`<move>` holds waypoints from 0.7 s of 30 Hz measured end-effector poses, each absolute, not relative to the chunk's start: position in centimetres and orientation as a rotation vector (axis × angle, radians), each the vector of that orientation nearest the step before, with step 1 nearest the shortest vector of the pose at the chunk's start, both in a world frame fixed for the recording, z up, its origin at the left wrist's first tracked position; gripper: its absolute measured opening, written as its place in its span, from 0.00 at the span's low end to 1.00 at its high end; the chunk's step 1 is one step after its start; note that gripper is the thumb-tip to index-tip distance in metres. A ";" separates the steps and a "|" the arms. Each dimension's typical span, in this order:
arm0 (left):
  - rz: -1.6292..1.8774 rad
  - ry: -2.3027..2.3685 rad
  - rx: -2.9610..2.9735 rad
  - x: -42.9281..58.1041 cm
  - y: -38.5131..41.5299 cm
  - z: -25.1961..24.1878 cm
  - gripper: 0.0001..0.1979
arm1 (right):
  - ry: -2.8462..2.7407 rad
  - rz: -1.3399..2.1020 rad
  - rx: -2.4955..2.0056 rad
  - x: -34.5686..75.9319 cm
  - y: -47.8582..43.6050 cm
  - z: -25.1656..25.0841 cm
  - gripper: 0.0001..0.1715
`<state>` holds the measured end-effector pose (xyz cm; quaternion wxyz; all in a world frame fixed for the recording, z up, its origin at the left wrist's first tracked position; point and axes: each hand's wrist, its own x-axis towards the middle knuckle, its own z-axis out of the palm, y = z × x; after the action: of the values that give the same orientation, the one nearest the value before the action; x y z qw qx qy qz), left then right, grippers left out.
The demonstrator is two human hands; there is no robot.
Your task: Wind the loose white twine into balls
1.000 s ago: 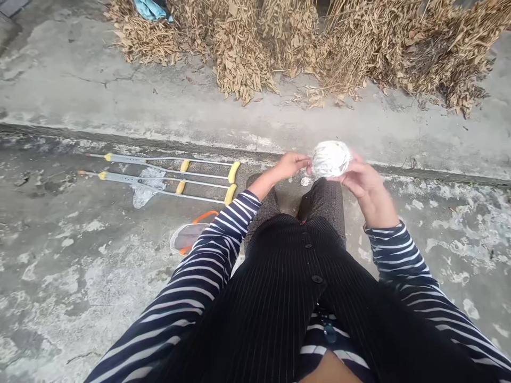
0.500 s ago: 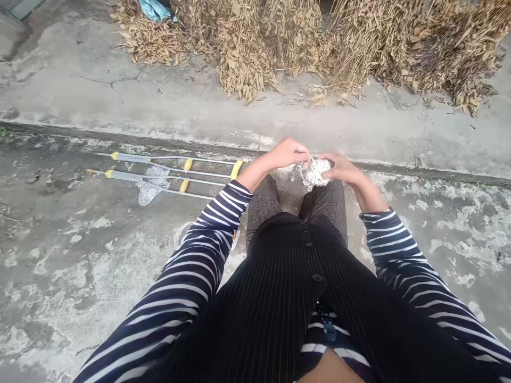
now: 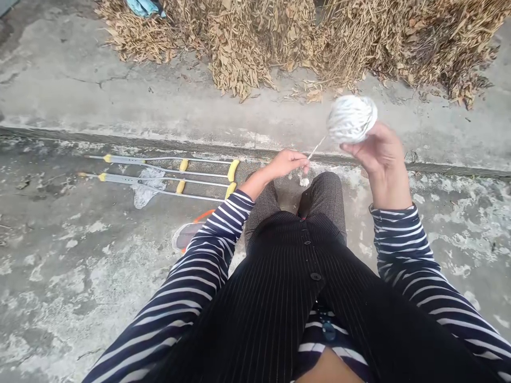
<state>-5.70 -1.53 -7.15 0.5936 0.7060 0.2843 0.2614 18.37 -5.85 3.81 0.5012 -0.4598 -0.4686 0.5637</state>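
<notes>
Although blur softens my feed around the raised hand, I can make out a ball of white string sitting high on the right, over the edge of the concrete step. The right hand is holding it up with the fingers spread fairly wide, cupped under the ball; from this angle I can't see how far they wrap around the far side. A thin strand slants down from the ball to the left hand, which is closed narrow near the knees. Its curled fingers hide the exact spot where the strand is pinched. Just below that hand hangs a small white tuft, too small and fuzzy for me to identify from here.

The person's dark pinstriped trousers fill the space beneath the hands, and a black buttoned top and striped sleeves cover much of the lower view. Two crutches with yellow grips lie on the ground to the left, beside a crumpled plastic bag. A sandal with an orange strap is partly hidden behind the left sleeve. Bundles of dried plants run along the top of the frame, cut off by its edge, with a blue cloth among them.
</notes>
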 end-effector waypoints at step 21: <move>0.490 0.737 1.893 -5.3 -0.2 -1.8 0.15 | -1.437 1.939 -1.419 18.1 -4.3 -1.3 0.27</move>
<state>-5.26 -0.21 -1.76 0.5022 0.7833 0.3049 0.2029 18.09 -4.33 -1.28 0.1703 -0.4995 -0.5058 0.6825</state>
